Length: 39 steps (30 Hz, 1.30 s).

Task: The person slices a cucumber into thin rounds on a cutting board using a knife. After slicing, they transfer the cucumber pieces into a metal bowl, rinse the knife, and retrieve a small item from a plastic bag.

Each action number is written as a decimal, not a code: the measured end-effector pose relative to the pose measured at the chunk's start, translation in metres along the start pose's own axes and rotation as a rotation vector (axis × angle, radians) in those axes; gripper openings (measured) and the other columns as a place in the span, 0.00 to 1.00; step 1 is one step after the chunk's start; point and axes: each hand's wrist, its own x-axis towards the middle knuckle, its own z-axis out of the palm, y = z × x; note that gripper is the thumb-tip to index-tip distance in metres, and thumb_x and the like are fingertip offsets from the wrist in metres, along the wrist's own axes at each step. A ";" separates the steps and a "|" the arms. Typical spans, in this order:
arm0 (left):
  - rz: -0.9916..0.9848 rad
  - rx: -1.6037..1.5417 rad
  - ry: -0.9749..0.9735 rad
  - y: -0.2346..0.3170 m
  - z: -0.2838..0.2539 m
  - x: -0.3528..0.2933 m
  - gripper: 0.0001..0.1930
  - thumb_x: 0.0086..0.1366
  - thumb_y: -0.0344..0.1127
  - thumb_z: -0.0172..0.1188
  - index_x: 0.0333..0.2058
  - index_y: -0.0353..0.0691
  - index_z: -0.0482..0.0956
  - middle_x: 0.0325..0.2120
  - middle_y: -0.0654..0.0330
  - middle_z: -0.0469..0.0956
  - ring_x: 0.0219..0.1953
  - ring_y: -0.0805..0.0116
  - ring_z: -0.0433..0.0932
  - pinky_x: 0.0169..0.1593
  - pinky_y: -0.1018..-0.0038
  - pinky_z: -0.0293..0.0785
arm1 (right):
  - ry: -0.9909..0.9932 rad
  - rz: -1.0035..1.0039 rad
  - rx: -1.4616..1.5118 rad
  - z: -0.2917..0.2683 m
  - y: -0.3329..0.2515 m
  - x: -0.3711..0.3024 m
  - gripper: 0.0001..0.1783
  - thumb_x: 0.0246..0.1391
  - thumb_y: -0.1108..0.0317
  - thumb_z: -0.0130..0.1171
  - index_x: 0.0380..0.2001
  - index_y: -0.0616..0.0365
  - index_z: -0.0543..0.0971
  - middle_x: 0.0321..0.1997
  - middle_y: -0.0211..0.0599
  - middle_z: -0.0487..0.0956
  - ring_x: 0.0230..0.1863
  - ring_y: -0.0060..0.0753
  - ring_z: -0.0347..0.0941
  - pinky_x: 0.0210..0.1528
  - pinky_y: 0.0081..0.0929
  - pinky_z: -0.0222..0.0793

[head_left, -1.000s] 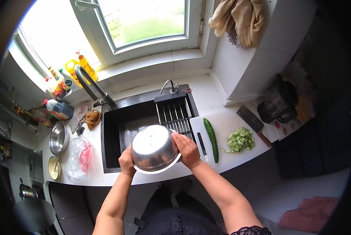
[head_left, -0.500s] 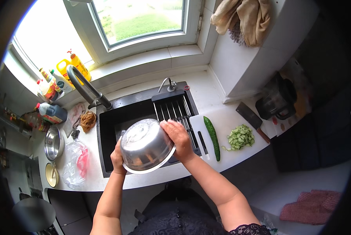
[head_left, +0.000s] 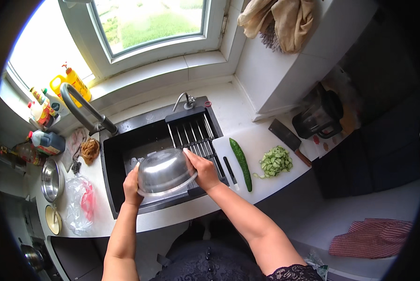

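Note:
Over the near part of the black sink (head_left: pixel 110 182), a shiny metal bowl (head_left: pixel 168 172) is tipped well over, its bottom tilted up and its rim towards me. My left hand (head_left: pixel 132 186) grips its left side, and my right hand (head_left: pixel 203 169) grips the right side near the rack. What the bowl may hold is hidden. To the right, a white cutting board (head_left: pixel 257 140) carries a whole cucumber (head_left: pixel 241 164), a heap of cucumber slices (head_left: pixel 275 161) and a cleaver (head_left: pixel 286 136) with a wooden handle.
A metal-bar rack (head_left: pixel 191 133) spans the sink's right side, and a grey faucet (head_left: pixel 86 110) arches at its left. Left on the counter are another metal bowl (head_left: pixel 52 180), a yellowish bowl (head_left: pixel 53 220), a plastic bag (head_left: pixel 78 206) and bottles (head_left: pixel 47 142). A dark appliance (head_left: pixel 318 114) stands at right.
The bowl has come down slightly, and its bottom has tipped away from me. Both hands keep their hold. The whole view has shifted, so the counter lies further left.

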 end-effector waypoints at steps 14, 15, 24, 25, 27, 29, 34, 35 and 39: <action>-0.706 -0.492 0.359 0.107 0.117 -0.036 0.18 0.65 0.32 0.56 0.53 0.37 0.69 0.40 0.59 0.78 0.35 0.67 0.82 0.30 0.75 0.79 | -0.295 0.415 -0.181 -0.139 0.111 -0.029 0.45 0.47 0.53 0.67 0.65 0.55 0.60 0.62 0.50 0.65 0.59 0.54 0.67 0.59 0.43 0.66; -0.915 -0.663 0.385 0.135 0.128 -0.038 0.18 0.64 0.31 0.55 0.53 0.38 0.68 0.41 0.57 0.78 0.33 0.63 0.83 0.30 0.73 0.81 | -0.400 0.607 -0.298 -0.148 0.121 -0.037 0.45 0.47 0.50 0.68 0.64 0.55 0.61 0.59 0.50 0.67 0.56 0.55 0.69 0.55 0.44 0.68; -1.199 -0.919 0.527 0.273 0.225 -0.097 0.15 0.62 0.30 0.50 0.43 0.24 0.73 0.34 0.46 0.81 0.33 0.52 0.83 0.29 0.65 0.83 | -0.829 0.600 -0.298 -0.151 0.186 -0.027 0.28 0.46 0.62 0.61 0.52 0.54 0.69 0.48 0.50 0.76 0.50 0.55 0.74 0.52 0.47 0.72; -1.233 -0.930 0.519 0.283 0.231 -0.103 0.15 0.62 0.29 0.50 0.43 0.23 0.73 0.34 0.45 0.81 0.33 0.52 0.84 0.29 0.65 0.83 | -0.906 0.533 -0.307 -0.162 0.196 -0.008 0.27 0.46 0.63 0.60 0.51 0.53 0.71 0.48 0.48 0.76 0.50 0.53 0.74 0.52 0.46 0.72; -1.254 -0.968 0.477 0.291 0.243 -0.118 0.15 0.63 0.30 0.50 0.43 0.21 0.73 0.35 0.44 0.81 0.33 0.50 0.84 0.30 0.64 0.84 | -0.848 0.261 -0.304 -0.184 0.229 0.018 0.23 0.48 0.66 0.58 0.50 0.48 0.74 0.49 0.41 0.78 0.50 0.49 0.75 0.51 0.45 0.72; -1.339 -0.978 0.439 0.302 0.254 -0.117 0.16 0.63 0.30 0.50 0.43 0.20 0.73 0.34 0.43 0.81 0.33 0.50 0.84 0.28 0.65 0.84 | -0.770 0.139 -0.390 -0.204 0.254 0.038 0.20 0.51 0.73 0.51 0.49 0.47 0.74 0.45 0.42 0.79 0.48 0.49 0.76 0.50 0.44 0.72; -1.463 -1.015 0.252 0.287 0.288 -0.109 0.19 0.61 0.30 0.47 0.45 0.20 0.70 0.36 0.39 0.80 0.33 0.47 0.83 0.28 0.66 0.84 | -0.803 0.177 -0.506 -0.204 0.325 0.024 0.22 0.53 0.72 0.56 0.53 0.46 0.72 0.53 0.41 0.74 0.58 0.47 0.69 0.56 0.44 0.68; -1.470 -1.032 0.248 0.279 0.292 -0.108 0.19 0.61 0.31 0.46 0.45 0.20 0.70 0.36 0.39 0.80 0.33 0.47 0.83 0.28 0.66 0.84 | -0.744 0.128 -0.513 -0.207 0.322 0.018 0.25 0.52 0.71 0.58 0.55 0.45 0.71 0.55 0.41 0.73 0.59 0.48 0.68 0.58 0.44 0.67; -1.503 -1.123 0.195 0.249 0.299 -0.082 0.20 0.61 0.31 0.46 0.48 0.22 0.68 0.36 0.41 0.80 0.32 0.49 0.83 0.27 0.68 0.83 | -0.481 0.060 -0.411 -0.234 0.305 0.001 0.32 0.50 0.69 0.63 0.60 0.49 0.69 0.59 0.45 0.70 0.61 0.51 0.65 0.62 0.41 0.62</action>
